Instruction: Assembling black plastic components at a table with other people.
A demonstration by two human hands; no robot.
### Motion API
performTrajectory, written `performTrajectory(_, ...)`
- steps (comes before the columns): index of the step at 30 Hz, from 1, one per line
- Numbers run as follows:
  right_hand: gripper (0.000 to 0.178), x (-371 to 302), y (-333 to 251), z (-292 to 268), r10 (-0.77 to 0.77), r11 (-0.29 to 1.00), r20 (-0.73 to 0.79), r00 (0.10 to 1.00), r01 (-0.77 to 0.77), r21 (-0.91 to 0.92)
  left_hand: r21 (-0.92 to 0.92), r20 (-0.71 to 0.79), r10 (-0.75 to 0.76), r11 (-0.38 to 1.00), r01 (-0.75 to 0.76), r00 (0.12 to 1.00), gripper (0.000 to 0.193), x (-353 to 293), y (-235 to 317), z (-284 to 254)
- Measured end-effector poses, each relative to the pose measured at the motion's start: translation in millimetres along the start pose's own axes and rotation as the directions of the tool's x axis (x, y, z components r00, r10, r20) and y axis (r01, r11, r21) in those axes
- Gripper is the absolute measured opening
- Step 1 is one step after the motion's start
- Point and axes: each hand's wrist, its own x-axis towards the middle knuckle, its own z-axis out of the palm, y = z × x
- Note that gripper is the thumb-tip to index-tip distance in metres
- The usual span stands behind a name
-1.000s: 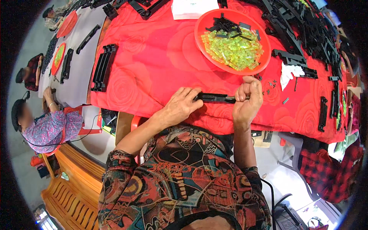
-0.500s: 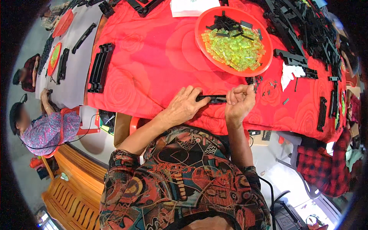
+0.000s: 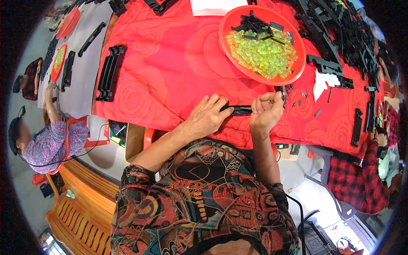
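Observation:
A long narrow black plastic part [image 3: 241, 110] lies crosswise near the front edge of the red-covered table. My left hand [image 3: 208, 114] is closed on its left end, thumb and fingertips pressed against it. At the other end is my right hand [image 3: 267, 111], its fingers curled in toward the palm; what they hold is hidden. Just beyond the right fingertips sits a small dark piece [image 3: 280, 89]. Tiny dark bits [image 3: 301, 98] lie scattered to the right of it. Farther off, a red basin [image 3: 224, 36] holds yellow-green clear pieces [image 3: 265, 55] and black strips [image 3: 253, 23].
Several long black parts [image 3: 111, 73] stand together at the left. A heap of black parts [image 3: 335, 34] covers the far right, with a crumpled white cloth [image 3: 325, 83] before it. Co-workers sit at the left [image 3: 55, 140] and right [image 3: 357, 182]. A wooden bench [image 3: 85, 212] stands behind left.
My hands keep nearly the same hold, with only a slight shift around the black part. At the left, the co-worker's hand has moved farther up their table.

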Motion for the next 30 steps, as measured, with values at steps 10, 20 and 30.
performTrajectory(10,0.046,-1,2,9,-0.059,0.994,-0.067,0.996,0.052,-0.098,-0.004,-0.006,0.015,1.0,-0.015,1.0,0.024,1,-2,-1)
performTrajectory(20,0.045,1,7,17,-0.051,0.962,-0.096,0.994,0.023,-0.27,-0.014,-0.003,0.051,0.999,-0.051,0.999,0.023,3,-6,2)
performTrajectory(30,0.044,3,9,19,-0.043,0.965,-0.043,0.998,0.03,-0.262,-0.041,-0.047,0.052,0.998,-0.054,0.998,0.018,3,-5,3)
